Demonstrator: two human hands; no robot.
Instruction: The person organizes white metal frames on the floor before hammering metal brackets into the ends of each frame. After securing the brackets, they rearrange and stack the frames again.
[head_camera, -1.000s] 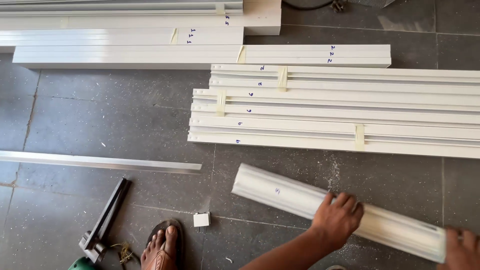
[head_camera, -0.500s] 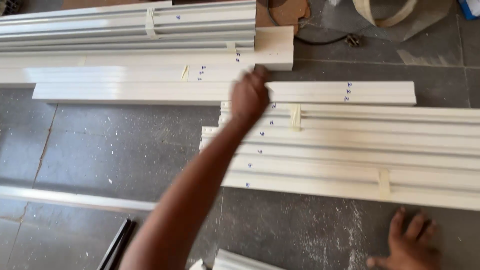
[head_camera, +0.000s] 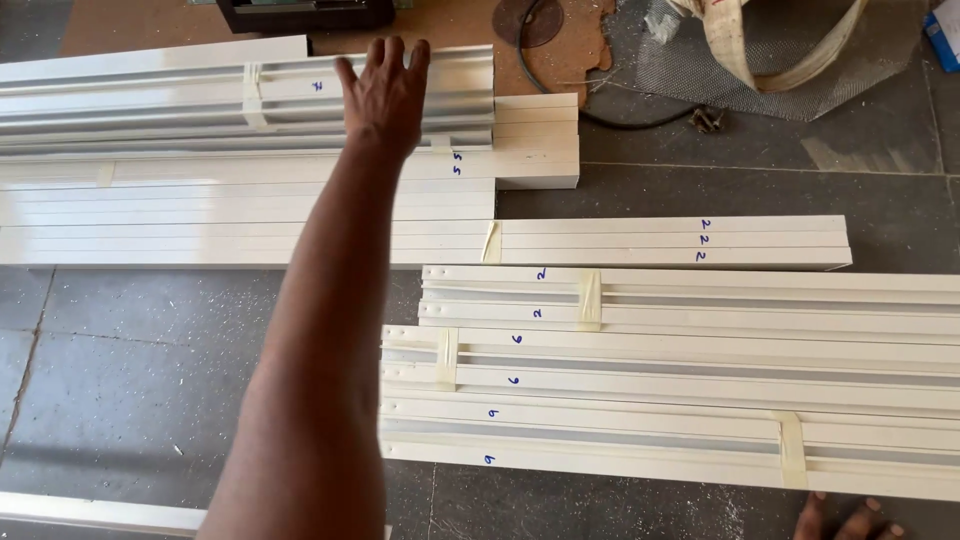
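- Head view: white profile bundles cover much of the grey tiled floor (head_camera: 130, 380). The far bundle of white profiles (head_camera: 150, 100), bound with a strip of masking tape, lies along the top left, its right end stopping just short of a stack of short white blocks (head_camera: 537, 140).
- Just below it lies a wide flat stack of white boards (head_camera: 200, 215), running in from the left edge; its near edge borders bare floor at lower left, the largest open patch in view.
- To the right, a long taped white bundle (head_camera: 680, 242) reaches toward the right edge. Just in front of it, three more taped profile bundles (head_camera: 700, 380) are stepped one before the other and run off the right side.
- Open floor also shows at upper right, between the blocks and a mesh sheet with a coiled strap (head_camera: 790, 50); a dark cable (head_camera: 640, 122) crosses it.
- The left hand (head_camera: 385, 90) reaches far forward, arm stretched straight over the flat boards, palm down on the far bundle, fingers extended and close together, thumb slightly out, clamped on nothing.
- The right hand (head_camera: 845, 520) shows only as fingertips at the bottom edge, spread on the floor just before the nearest bundle's edge, gripping nothing.
- A thin white strip (head_camera: 90, 512) lies along the bottom left corner.
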